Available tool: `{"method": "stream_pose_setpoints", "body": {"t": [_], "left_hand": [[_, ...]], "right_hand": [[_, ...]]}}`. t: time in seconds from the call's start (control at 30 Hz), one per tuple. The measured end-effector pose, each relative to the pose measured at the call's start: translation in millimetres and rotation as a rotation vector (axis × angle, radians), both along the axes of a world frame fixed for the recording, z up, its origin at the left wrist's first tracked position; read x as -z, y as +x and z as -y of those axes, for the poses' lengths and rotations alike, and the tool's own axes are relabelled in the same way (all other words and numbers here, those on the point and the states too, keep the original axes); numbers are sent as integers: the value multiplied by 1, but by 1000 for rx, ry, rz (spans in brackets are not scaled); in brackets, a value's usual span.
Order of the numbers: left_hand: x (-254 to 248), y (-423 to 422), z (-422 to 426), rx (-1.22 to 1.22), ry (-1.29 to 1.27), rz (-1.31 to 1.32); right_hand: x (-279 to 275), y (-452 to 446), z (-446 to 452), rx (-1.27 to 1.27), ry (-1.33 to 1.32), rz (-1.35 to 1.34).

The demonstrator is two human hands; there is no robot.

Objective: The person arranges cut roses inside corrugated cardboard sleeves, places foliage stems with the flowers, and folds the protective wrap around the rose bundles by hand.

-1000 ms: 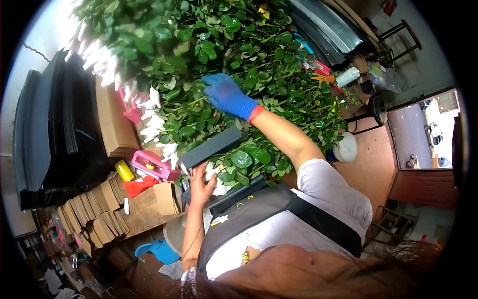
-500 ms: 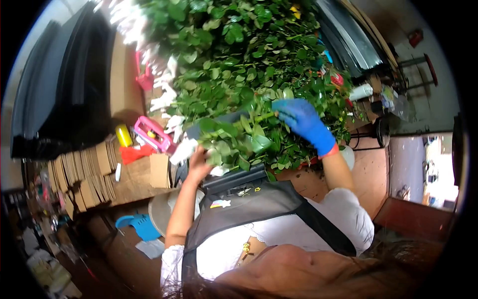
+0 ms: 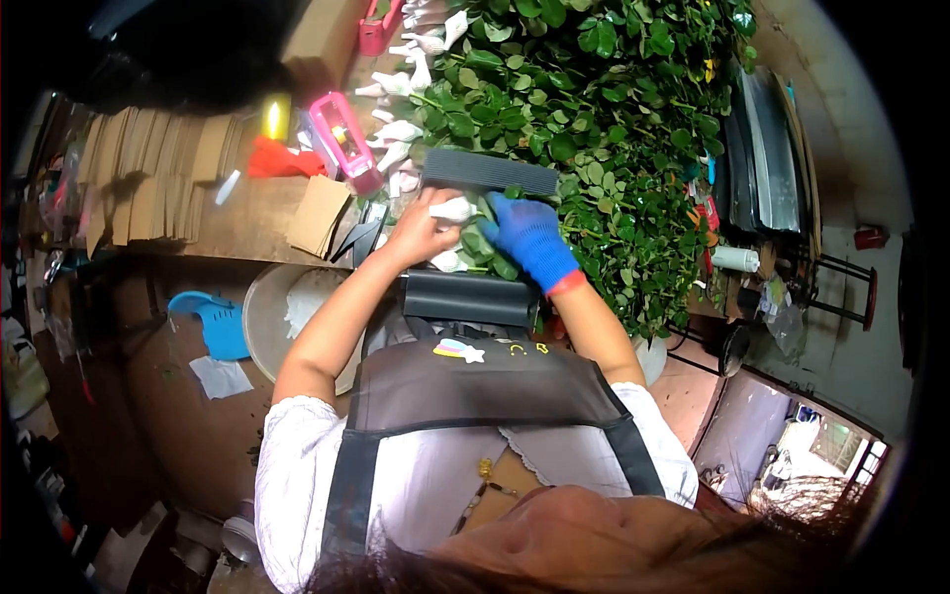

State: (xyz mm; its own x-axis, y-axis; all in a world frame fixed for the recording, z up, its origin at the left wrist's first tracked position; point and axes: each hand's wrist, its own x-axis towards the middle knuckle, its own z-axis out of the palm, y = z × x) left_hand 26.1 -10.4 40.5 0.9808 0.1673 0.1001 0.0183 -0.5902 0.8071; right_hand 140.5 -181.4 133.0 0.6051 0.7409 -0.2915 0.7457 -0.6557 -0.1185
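Note:
My bare left hand [image 3: 421, 230] curls its fingers against a rose [image 3: 453, 209] whose bud is covered by a white sleeve. My right hand [image 3: 529, 236], in a blue knit glove with a red cuff, closes around the leafy stem just right of that bud. Another white-sleeved bud [image 3: 448, 260] lies below my left hand. A grey ribbed board [image 3: 490, 172] lies just beyond both hands, and a dark padded bar [image 3: 468, 300] runs between them and my apron. The right fingertips are partly hidden by leaves.
A big heap of leafy rose stems [image 3: 584, 119] covers the bench, white-sleeved buds [image 3: 401, 131] to the left. Nearby are a pink tape dispenser [image 3: 344, 142], a red cloth [image 3: 287, 158], cardboard pieces [image 3: 158, 163], scissors [image 3: 358, 234] and a yellow roll [image 3: 276, 117].
Both hands have come closer together in front of my apron. My right hand moved left and down to the bud end of the stem. The camera view has shifted.

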Motion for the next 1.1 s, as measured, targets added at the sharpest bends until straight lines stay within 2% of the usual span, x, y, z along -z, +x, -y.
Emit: {"method": "stream_pose_setpoints", "body": {"t": [0.03,0.13,0.23,0.33,0.37,0.5,0.6,0.67,0.7,0.73,0.8,0.87,0.93,1.03,1.1], "left_hand": [[3,0,0,-5,19,15],[11,0,-2,-43,25,1],[-22,1,-4,-124,-125,-31],[-48,7,-2,-142,2,-225],[-40,5,2,-181,129,55],[-25,1,2,-205,133,248],[-33,-14,0,-267,-1,225],[-50,-29,-7,-468,-423,311],[-52,-30,-17,-525,-370,526],[-38,-40,-28,-566,-333,394],[-1,-46,-46,-503,-447,-136],[57,-28,-33,-414,-557,-160],[42,-8,-23,-339,-463,-117],[24,8,-15,-343,-805,-193],[8,1,-14,-355,-704,-156]], "right_hand": [[18,10,-8,61,-74,-8],[36,16,-5,102,-38,39],[28,12,-11,161,-110,-6],[43,12,-6,162,-71,28],[44,12,-6,158,-44,47],[48,13,-3,158,-22,42],[50,13,-2,166,-15,40],[47,10,-4,187,-28,43],[45,11,-6,192,-33,19],[42,14,-6,192,-42,-6],[36,13,-7,190,-77,-51],[30,15,-11,191,-117,-77],[42,14,-10,208,-115,-23],[52,9,-11,223,-132,38],[55,7,-11,232,-112,52]]}}
